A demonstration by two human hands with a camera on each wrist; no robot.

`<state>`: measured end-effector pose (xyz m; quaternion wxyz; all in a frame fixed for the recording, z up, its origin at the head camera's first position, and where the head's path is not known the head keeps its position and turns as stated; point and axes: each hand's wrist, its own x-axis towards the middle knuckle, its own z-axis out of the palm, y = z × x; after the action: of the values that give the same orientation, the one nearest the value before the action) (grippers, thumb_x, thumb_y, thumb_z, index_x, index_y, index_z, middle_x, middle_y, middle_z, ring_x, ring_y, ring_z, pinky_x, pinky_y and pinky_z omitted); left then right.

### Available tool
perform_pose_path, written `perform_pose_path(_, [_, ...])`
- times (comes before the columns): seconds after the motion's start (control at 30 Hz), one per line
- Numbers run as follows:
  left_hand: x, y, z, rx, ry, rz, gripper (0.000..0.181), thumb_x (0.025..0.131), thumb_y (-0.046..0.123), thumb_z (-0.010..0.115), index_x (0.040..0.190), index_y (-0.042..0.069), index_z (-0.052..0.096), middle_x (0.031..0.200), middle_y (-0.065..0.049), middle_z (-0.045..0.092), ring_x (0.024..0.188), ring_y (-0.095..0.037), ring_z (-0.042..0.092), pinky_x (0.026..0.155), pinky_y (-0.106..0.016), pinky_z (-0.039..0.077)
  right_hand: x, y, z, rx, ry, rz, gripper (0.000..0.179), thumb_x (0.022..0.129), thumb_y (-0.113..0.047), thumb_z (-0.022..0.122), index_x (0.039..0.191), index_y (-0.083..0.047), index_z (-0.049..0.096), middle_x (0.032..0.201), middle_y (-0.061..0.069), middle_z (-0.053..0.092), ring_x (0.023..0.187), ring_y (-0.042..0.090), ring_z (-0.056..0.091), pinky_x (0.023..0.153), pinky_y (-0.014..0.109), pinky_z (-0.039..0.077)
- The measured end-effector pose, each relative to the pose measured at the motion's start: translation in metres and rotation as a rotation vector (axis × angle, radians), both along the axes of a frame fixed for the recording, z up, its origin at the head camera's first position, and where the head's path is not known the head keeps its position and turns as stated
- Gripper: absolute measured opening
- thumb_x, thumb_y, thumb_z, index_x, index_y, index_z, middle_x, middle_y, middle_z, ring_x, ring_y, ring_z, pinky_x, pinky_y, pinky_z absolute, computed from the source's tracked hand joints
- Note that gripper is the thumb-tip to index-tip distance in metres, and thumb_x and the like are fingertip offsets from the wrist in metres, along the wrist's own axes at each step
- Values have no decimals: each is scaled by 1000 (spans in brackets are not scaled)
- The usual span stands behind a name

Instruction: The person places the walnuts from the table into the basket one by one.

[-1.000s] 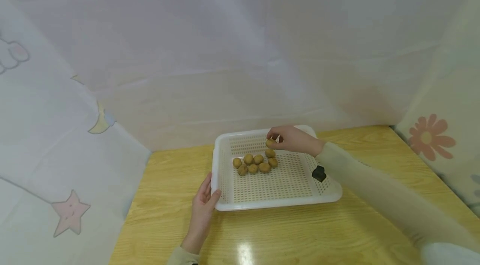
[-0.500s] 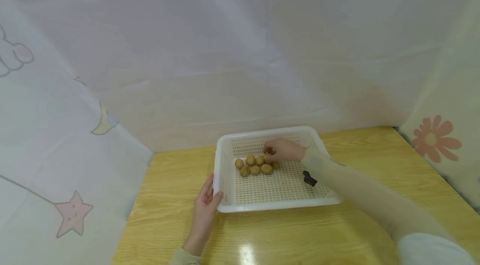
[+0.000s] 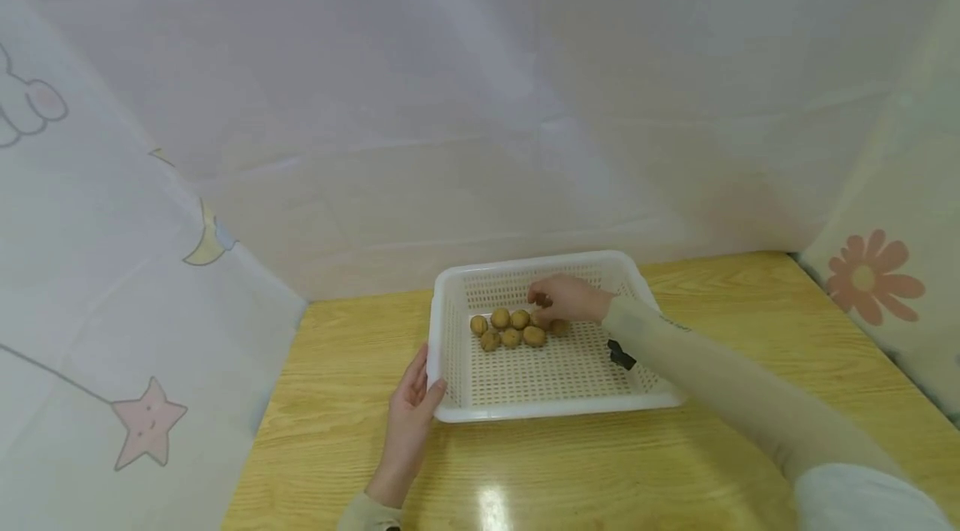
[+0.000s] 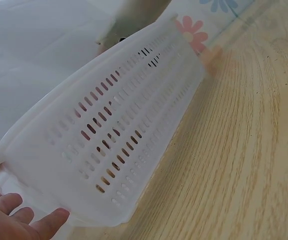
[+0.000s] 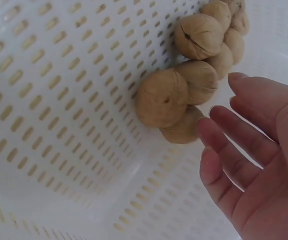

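A white perforated plastic basket (image 3: 555,411) holds several brown walnuts (image 3: 534,337), grouped toward its left and middle. My left hand (image 3: 408,418) grips the basket's left side, thumb over the rim and fingers against the outer wall. In the left wrist view those fingers (image 4: 48,224) lie along the basket's lower corner. Over the walnuts is my right hand (image 3: 572,298), and the right wrist view shows its fingers loosely bent with nothing between them. Its fingertips are close beside one walnut (image 5: 181,125); whether they touch is unclear. The hand partly covers the rear walnuts in the head view.
The basket stands on a wood-grain table (image 3: 337,364) near its back edge. A pale cloth (image 3: 375,139) with printed shapes hangs behind and at both sides. A black clip-like piece (image 3: 620,354) is on the right sleeve.
A second ago my right hand pinched a walnut above the group; it lowered into the basket and now holds none. A walnut at the group's right has shifted slightly right. The left hand keeps its grip.
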<state>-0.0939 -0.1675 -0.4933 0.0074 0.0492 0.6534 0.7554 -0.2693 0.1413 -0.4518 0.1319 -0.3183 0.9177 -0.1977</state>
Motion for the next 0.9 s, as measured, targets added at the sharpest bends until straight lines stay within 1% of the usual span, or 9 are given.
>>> perform_pose_path(0.07, [0, 0, 0, 0, 0, 0, 67, 106, 4, 56, 164, -1, 22, 168, -19, 28, 151, -40, 34, 116, -42, 41, 0, 3, 6, -2, -5, -11, 28, 101, -15, 68, 126, -3, 68, 121, 13, 72, 109, 26, 68, 95, 44, 59])
perform_pose_path(0.13, [0, 0, 0, -1, 1, 1, 68, 106, 5, 56, 164, -1, 22, 168, -19, 29, 150, -40, 35, 116, -43, 41, 2, 7, 15, -14, 4, -13, 28, 101, -15, 67, 127, -4, 69, 123, 13, 72, 109, 27, 68, 94, 45, 59])
perform_pose_path(0.27, [-1, 0, 0, -1, -2, 4, 68, 105, 5, 57, 164, 0, 23, 168, -19, 30, 150, -39, 36, 115, -39, 44, 10, 17, 38, -59, 24, -17, 25, 101, -15, 67, 124, -6, 70, 122, 13, 72, 105, 25, 68, 90, 44, 60])
perform_pose_path(0.43, [-1, 1, 1, 1, -11, 9, 68, 105, 5, 57, 164, -1, 23, 168, -19, 29, 151, -39, 35, 112, -30, 46, 27, 36, 64, -92, 91, -1, 22, 101, -16, 68, 121, -6, 71, 118, 14, 73, 95, 22, 70, 86, 44, 61])
perform_pose_path(0.53, [-1, 1, 1, -2, -15, 16, 68, 105, 5, 57, 163, -1, 23, 168, -19, 29, 151, -39, 35, 111, -27, 46, 40, 52, 74, -103, 101, -18, 24, 102, -20, 67, 121, -6, 71, 118, 11, 73, 96, 21, 69, 85, 46, 60])
perform_pose_path(0.63, [-2, 1, 1, -4, -21, 15, 68, 105, 6, 58, 163, -1, 24, 168, -19, 28, 151, -39, 34, 111, -26, 46, 53, 70, 78, -124, 93, -52, 27, 104, -22, 66, 124, -5, 70, 121, 9, 72, 100, 21, 69, 85, 44, 60])
perform_pose_path(0.73, [-3, 0, 2, 0, -26, 12, 68, 105, 6, 58, 163, -1, 23, 168, -19, 27, 151, -38, 34, 112, -27, 46, 68, 91, 79, -144, 92, -109, 30, 105, -24, 65, 127, -5, 69, 124, 9, 71, 103, 22, 67, 83, 41, 59])
perform_pose_path(0.8, [-4, 1, 2, 11, -35, 14, 68, 105, 6, 59, 163, -1, 24, 168, -18, 28, 151, -38, 34, 112, -27, 46, 78, 106, 78, -146, 114, -157, 32, 105, -26, 65, 129, -5, 68, 126, 10, 69, 105, 23, 66, 83, 42, 58])
perform_pose_path(0.9, [-4, 0, 2, 16, -39, 19, 68, 105, 7, 58, 163, -1, 24, 168, -19, 28, 151, -39, 34, 111, -27, 46, 92, 125, 72, -147, 175, -227, 35, 106, -27, 63, 131, -4, 66, 128, 13, 69, 108, 28, 66, 84, 48, 58])
